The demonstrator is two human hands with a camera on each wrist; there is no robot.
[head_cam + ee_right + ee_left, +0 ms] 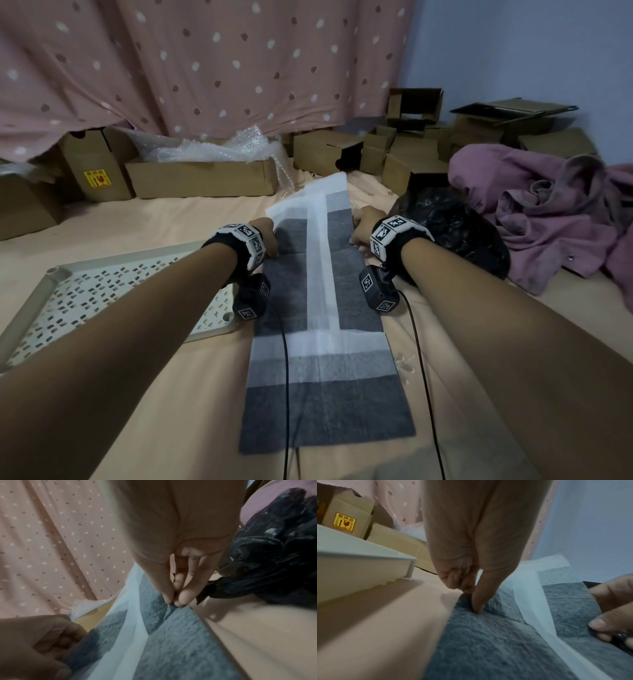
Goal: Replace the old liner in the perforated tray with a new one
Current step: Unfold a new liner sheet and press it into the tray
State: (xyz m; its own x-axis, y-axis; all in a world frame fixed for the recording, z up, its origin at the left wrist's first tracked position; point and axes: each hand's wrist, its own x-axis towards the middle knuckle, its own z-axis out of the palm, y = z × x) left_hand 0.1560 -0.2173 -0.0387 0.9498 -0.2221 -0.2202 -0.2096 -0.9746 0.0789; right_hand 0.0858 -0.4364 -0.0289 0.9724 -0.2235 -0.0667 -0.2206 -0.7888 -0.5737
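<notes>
A long grey and white liner pad (pixel 322 359) lies partly unfolded on the peach sheet, running away from me. My left hand (pixel 269 240) pinches its left edge (pixel 471 601), thumb on top and fingers curled under. My right hand (pixel 359 233) pinches the right edge (pixel 176 603) between thumb and fingertips. The far part of the pad (pixel 315 202) is lifted and still folded over. The cream perforated tray (pixel 113 294) sits bare to the left, partly under my left forearm.
A black plastic bag (pixel 455 233) lies just right of my right hand. Purple clothing (pixel 548 209) is heaped further right. Cardboard boxes (pixel 202 178) with bubble wrap line the back under a pink dotted curtain (pixel 205 68).
</notes>
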